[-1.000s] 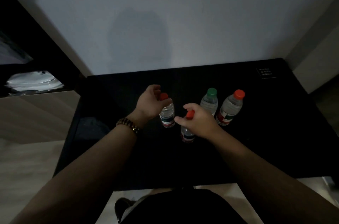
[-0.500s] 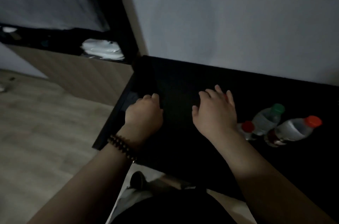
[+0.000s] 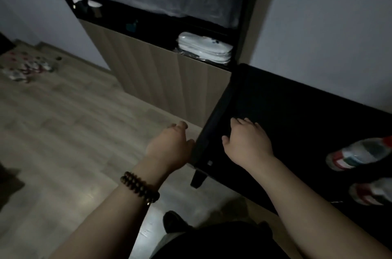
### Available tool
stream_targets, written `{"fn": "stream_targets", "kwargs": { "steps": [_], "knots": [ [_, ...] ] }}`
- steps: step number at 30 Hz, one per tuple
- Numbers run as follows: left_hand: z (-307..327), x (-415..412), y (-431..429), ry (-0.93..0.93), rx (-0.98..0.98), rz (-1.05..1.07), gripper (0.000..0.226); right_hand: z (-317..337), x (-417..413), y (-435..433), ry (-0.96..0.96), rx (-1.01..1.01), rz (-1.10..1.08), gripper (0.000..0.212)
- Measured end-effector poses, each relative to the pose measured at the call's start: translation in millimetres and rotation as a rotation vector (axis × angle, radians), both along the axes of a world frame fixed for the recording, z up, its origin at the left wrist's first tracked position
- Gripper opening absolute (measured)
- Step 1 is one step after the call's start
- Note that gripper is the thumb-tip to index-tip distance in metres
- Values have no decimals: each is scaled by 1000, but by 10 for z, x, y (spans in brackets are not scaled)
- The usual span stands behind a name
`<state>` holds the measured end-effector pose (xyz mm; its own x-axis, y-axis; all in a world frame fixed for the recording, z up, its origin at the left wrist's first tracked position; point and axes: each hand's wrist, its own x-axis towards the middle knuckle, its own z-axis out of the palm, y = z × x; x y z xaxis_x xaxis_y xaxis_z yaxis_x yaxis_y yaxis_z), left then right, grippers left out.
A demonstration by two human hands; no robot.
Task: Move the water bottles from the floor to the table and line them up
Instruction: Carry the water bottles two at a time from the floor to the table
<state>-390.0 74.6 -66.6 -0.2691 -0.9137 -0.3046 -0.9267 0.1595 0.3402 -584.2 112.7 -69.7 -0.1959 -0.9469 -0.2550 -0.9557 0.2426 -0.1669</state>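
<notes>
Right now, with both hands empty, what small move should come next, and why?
Probably a step toward the far left, where what look like bottles on the floor wait, though they are blurred. The left hand and right hand hold nothing, and two bottles are already on the table, so fetching more seems likely.

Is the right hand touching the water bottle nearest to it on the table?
Apart. The head view shows a stretch of bare black table between the right hand and the nearest water bottle.
</notes>
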Motion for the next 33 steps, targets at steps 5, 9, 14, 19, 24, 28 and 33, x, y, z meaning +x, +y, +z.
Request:
{"fn": "stream_targets", "kwargs": {
  "steps": [5, 9, 14, 19, 24, 28, 33],
  "knots": [
    [50, 853, -340, 11, -5, 4, 52, 102, 833, -399, 29, 48, 40, 41],
    [129, 1341, -643, 44, -45, 15, 52, 183, 1333, -695, 63, 57, 71, 29],
    [136, 1846, -1049, 70, -45, 52, 52, 194, 1913, -1182, 57, 47, 106, 34],
    [17, 2388, -1685, 64, -55, 70, 53, -22, 2468, -1895, 14, 61, 91, 35],
    [-116, 3081, -2525, 61, -17, 115, 51, -268, 3095, -2804, -61, 103, 59, 39],
    [-104, 3672, -3137, 31, 34, 143, 50, -256, 3640, -3495, -125, 134, 56, 45],
    [-47, 4501, -3930, 49, 30, 220, 49, -128, 4459, -4350, -96, 106, 141, 39]
  ]
}}
